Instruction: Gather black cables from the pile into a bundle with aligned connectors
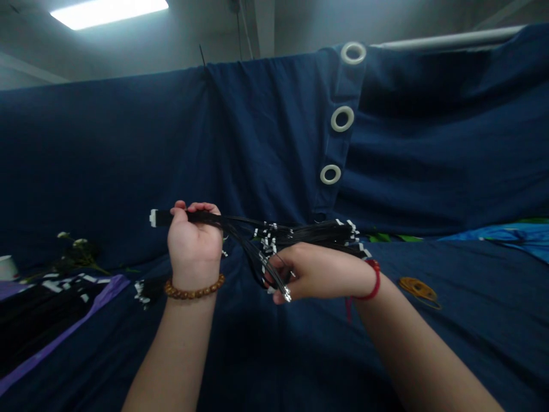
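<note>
My left hand (194, 243) is shut around a flat bundle of black wires (300, 236), with a white connector end (153, 218) sticking out past the fingers. The bundle runs to the right, and several white tags or bands (268, 243) sit along it. My right hand (307, 273) pinches some thin strands of the same bundle near a small silver metal tip (286, 294). Part of the bundle passes behind my right hand, which hides it there.
Dark blue cloth (274, 349) covers the surface and hangs behind as a curtain (266, 137) with white eyelets. At left, more black wires lie on a purple-edged mat (64, 320), near a dark flowering plant (77, 257) and a white cup (7, 268). A brown coil (418, 290) lies at right.
</note>
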`<action>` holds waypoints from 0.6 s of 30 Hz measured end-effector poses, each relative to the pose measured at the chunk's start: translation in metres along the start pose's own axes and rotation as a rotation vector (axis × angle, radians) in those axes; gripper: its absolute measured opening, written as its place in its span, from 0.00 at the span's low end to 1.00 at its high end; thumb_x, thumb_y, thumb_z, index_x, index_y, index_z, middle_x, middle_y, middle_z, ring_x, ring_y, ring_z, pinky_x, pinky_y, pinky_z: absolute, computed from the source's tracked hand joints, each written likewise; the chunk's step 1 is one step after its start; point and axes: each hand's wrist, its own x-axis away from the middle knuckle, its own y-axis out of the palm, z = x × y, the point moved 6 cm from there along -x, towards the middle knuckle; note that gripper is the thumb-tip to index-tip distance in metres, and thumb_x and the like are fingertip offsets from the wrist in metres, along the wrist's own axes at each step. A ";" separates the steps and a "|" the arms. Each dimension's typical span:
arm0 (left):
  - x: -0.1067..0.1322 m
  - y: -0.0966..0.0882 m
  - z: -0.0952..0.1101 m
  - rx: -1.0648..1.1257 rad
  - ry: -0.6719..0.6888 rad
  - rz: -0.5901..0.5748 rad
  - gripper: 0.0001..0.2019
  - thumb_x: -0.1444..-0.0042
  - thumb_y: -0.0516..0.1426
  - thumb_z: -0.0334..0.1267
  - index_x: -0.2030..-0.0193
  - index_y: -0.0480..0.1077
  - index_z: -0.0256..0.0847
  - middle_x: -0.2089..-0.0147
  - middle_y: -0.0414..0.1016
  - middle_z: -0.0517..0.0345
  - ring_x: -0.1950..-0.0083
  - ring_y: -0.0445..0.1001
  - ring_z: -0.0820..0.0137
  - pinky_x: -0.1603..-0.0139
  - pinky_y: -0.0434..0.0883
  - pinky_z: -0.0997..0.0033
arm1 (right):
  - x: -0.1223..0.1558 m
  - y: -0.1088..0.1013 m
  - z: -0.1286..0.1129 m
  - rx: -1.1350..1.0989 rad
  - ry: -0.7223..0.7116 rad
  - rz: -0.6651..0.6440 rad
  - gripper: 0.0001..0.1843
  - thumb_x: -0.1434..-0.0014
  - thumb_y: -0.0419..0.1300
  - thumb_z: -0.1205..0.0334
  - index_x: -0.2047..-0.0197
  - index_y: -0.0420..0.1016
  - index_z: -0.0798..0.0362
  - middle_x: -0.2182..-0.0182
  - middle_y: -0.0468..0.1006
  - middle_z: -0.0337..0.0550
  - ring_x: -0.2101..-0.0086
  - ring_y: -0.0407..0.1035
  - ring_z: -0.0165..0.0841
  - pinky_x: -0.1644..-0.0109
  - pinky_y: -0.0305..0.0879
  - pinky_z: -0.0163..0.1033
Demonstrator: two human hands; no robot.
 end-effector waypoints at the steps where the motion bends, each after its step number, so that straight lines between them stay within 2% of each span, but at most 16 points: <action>1: -0.001 0.000 0.002 0.004 0.012 0.006 0.13 0.37 0.43 0.35 0.73 0.59 0.39 0.82 0.56 0.69 0.84 0.60 0.82 0.78 0.66 0.81 | -0.001 0.000 -0.001 -0.023 -0.011 0.005 0.11 0.52 0.64 0.61 0.65 0.74 0.56 0.70 0.75 0.38 0.70 0.68 0.28 0.69 0.60 0.30; 6: -0.006 0.001 0.011 -0.014 0.048 0.004 0.14 0.37 0.41 0.36 0.73 0.58 0.40 0.82 0.55 0.69 0.84 0.59 0.82 0.78 0.65 0.81 | 0.004 -0.005 -0.005 -0.176 -0.052 0.049 0.07 0.51 0.61 0.69 0.66 0.73 0.56 0.70 0.74 0.38 0.70 0.67 0.28 0.67 0.60 0.31; 9: -0.007 0.004 0.011 -0.079 0.050 -0.059 0.13 0.37 0.44 0.37 0.73 0.60 0.40 0.82 0.56 0.68 0.83 0.60 0.81 0.78 0.65 0.79 | 0.016 -0.018 -0.004 -0.334 -0.030 0.130 0.06 0.49 0.58 0.70 0.65 0.73 0.56 0.72 0.73 0.37 0.71 0.66 0.27 0.69 0.59 0.30; 13: -0.008 0.004 -0.003 -0.205 0.072 -0.188 0.11 0.39 0.47 0.37 0.72 0.62 0.40 0.80 0.60 0.67 0.81 0.62 0.78 0.77 0.66 0.75 | 0.032 -0.037 0.001 -0.608 0.028 0.322 0.06 0.45 0.57 0.63 0.65 0.71 0.57 0.74 0.70 0.37 0.75 0.63 0.24 0.74 0.56 0.29; 18: -0.003 0.006 -0.025 -0.407 0.074 -0.362 0.08 0.41 0.49 0.38 0.70 0.63 0.41 0.76 0.62 0.66 0.77 0.66 0.76 0.76 0.67 0.74 | 0.041 -0.053 0.010 -0.860 -0.014 0.630 0.05 0.46 0.56 0.65 0.70 0.71 0.56 0.74 0.68 0.38 0.72 0.63 0.25 0.68 0.60 0.31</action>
